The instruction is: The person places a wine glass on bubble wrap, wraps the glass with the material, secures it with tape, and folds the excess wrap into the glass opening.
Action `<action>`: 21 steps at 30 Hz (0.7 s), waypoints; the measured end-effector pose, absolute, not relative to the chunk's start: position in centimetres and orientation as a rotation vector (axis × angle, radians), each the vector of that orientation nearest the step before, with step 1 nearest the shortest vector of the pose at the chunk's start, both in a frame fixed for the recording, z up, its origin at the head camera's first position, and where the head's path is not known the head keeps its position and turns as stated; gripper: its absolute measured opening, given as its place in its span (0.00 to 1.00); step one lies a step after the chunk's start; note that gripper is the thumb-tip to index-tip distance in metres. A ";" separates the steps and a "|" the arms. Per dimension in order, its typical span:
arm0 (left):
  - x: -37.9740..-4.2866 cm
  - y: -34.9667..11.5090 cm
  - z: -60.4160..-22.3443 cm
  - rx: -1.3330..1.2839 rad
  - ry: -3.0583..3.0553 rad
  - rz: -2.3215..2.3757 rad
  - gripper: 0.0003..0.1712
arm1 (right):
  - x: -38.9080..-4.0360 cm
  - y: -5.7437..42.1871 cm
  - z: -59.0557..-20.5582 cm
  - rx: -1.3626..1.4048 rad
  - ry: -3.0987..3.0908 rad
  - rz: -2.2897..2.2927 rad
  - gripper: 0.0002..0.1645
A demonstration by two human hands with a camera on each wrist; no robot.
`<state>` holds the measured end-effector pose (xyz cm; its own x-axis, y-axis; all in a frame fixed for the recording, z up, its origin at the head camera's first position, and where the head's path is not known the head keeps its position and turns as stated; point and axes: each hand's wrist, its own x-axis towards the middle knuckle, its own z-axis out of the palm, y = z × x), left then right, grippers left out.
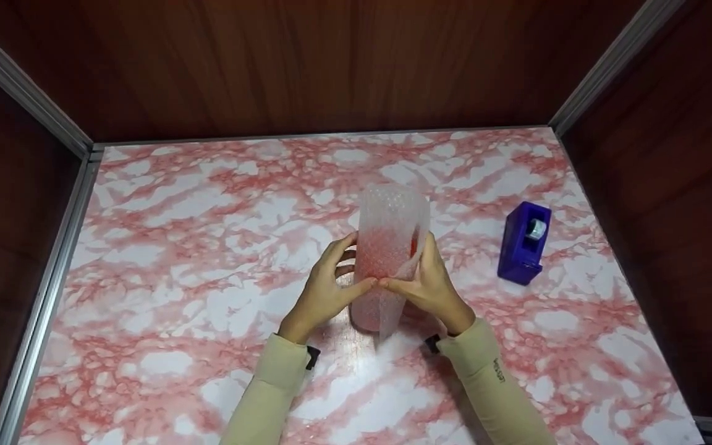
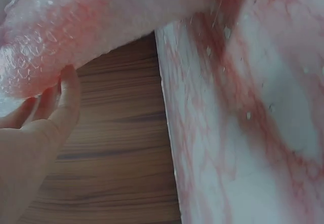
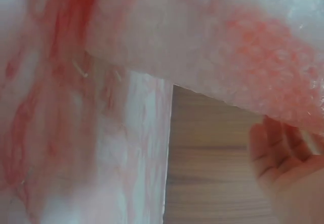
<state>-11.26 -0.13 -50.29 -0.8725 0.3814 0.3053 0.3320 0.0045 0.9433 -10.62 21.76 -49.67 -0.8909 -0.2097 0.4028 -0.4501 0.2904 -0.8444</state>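
Note:
A roll of clear bubble wrap point(image 1: 387, 232) stands tilted over the middle of the table, with something reddish showing through it. What lies inside cannot be made out. My left hand point(image 1: 325, 287) grips the roll's left side, fingers bent round it and thumb across the front. From the right, my right hand point(image 1: 433, 284) holds the other side, its thumb meeting the left thumb at the loose edge of the wrap. In the left wrist view the fingers point(image 2: 68, 95) touch the bubbly surface; the right wrist view shows the right fingers point(image 3: 278, 143) under the wrap.
A purple tape dispenser point(image 1: 517, 250) with a roll of tape point(image 1: 536, 229) stands to the right on the red-and-white marbled table point(image 1: 195, 296). Dark wooden panels point(image 1: 306, 68) with metal edging enclose the back and sides.

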 end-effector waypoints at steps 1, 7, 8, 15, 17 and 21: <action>-11.1 -0.1 -50.2 0.809 2.213 2.050 0.47 | -10.4 21.6 -49.2 0.644 -2.308 1.638 0.64; -10.0 -0.3 -48.5 0.930 2.224 2.069 0.47 | -9.2 20.7 -47.5 0.694 -2.210 1.733 0.58; -9.8 -0.3 -48.1 0.939 2.222 2.070 0.46 | -9.1 20.7 -47.6 0.685 -2.213 1.753 0.58; -9.2 -0.5 -47.1 0.972 2.229 2.062 0.44 | -9.0 20.8 -48.1 0.688 -2.206 1.866 0.58; -9.2 -0.4 -47.2 0.972 2.239 2.056 0.44 | -9.0 20.8 -48.3 0.697 -2.206 1.851 0.60; -9.1 -0.4 -47.5 1.006 2.261 2.048 0.46 | -9.0 20.9 -48.4 0.730 -2.191 1.825 0.62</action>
